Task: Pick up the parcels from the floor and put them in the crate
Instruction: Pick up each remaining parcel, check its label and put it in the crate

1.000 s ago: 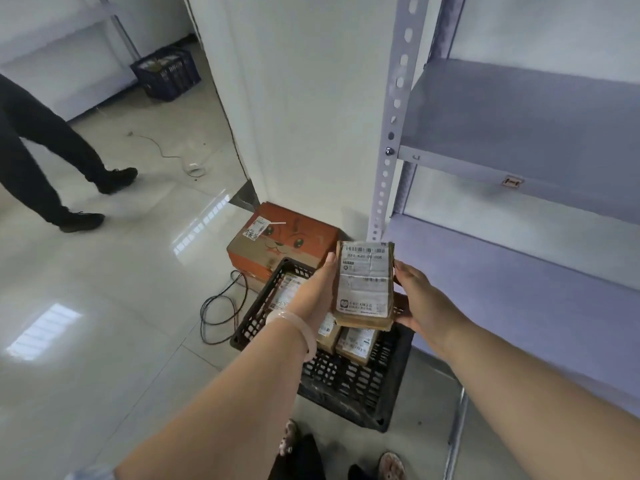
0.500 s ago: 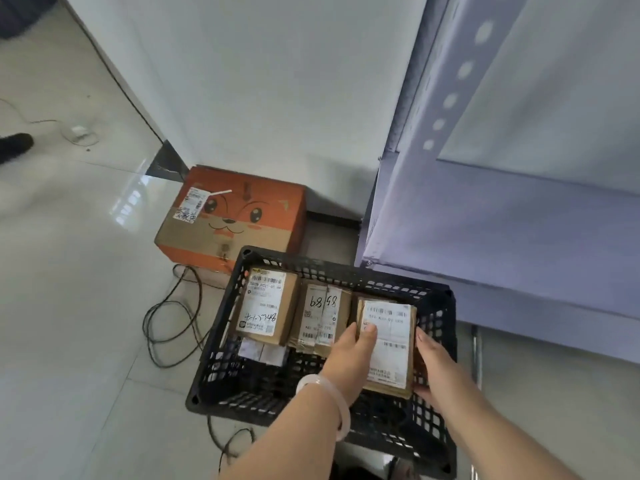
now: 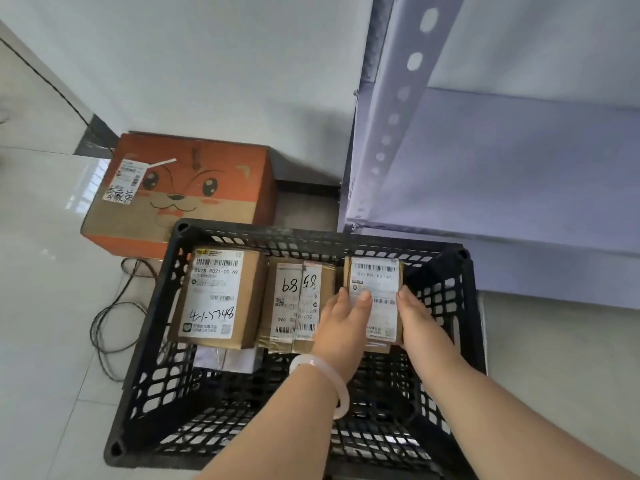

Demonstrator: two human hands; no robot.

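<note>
Cable [image 3: 104, 327] on the floor tiles at the far left, do you see it? Dark loops, reaching right up to the crate's left wall.

I see it. Behind it, against the white wall, stands an orange cardboard box [image 3: 194, 188] with a cartoon face on top and a shipping label at its left corner.

Yes, and the black plastic crate [image 3: 145, 341] sits just in front of that box. I cannot tell from here whether they touch.

What lies in the crate?

A row along its far wall. At the left end is a big parcel [image 3: 221, 292] with "4-1-5348" handwritten on the label, tilted over a white packet [image 3: 225, 358]. Pressed against it are the middle parcels [image 3: 298, 299], with scrawled digits on theirs.

And the hands?

Both are on the third parcel [image 3: 377, 282], at the right end of the row near the crate's far right corner. The left hand [image 3: 341, 320], a pale bangle [image 3: 322, 375] on its wrist, pinches it, with the thumb on the label and the fingers down the left side. The right hand [image 3: 415, 320] clasps the right side, thumb on top, the other fingers hidden.

Is it resting on the bottom?

Cannot tell; the hands cover its near end.

Further right?

A grey metal rack [image 3: 519, 168], its perforated post [image 3: 391, 116] rising just behind that far right corner.
</note>
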